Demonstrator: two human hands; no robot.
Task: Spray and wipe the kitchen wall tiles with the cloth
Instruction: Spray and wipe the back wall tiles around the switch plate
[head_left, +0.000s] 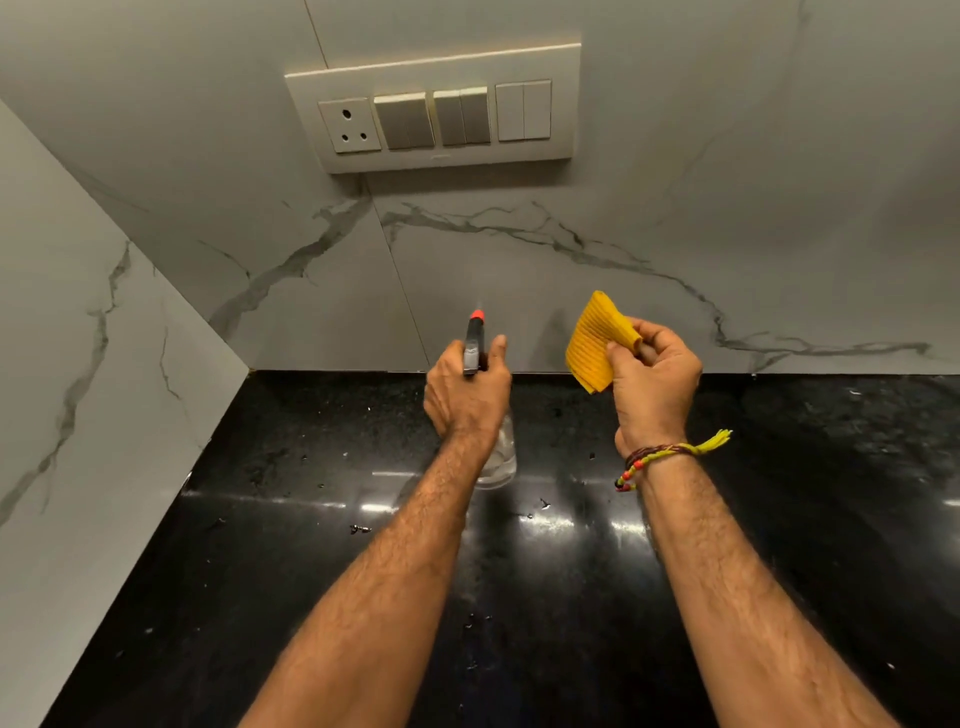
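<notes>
My left hand (465, 389) grips a clear spray bottle (498, 457) by its black head, the red nozzle (477, 315) aimed at the white marble wall tiles (519, 270) just ahead. A faint mist shows above the nozzle. To the right, my right hand (652, 384) pinches a folded yellow cloth (597, 340), held up in the air a little short of the wall. Both hands hover above the black countertop (311, 519).
A cream switch panel (436, 106) with a socket and several switches sits on the wall above the hands. A second marble wall (78, 364) closes the left side, forming a corner. Water droplets and specks dot the glossy countertop.
</notes>
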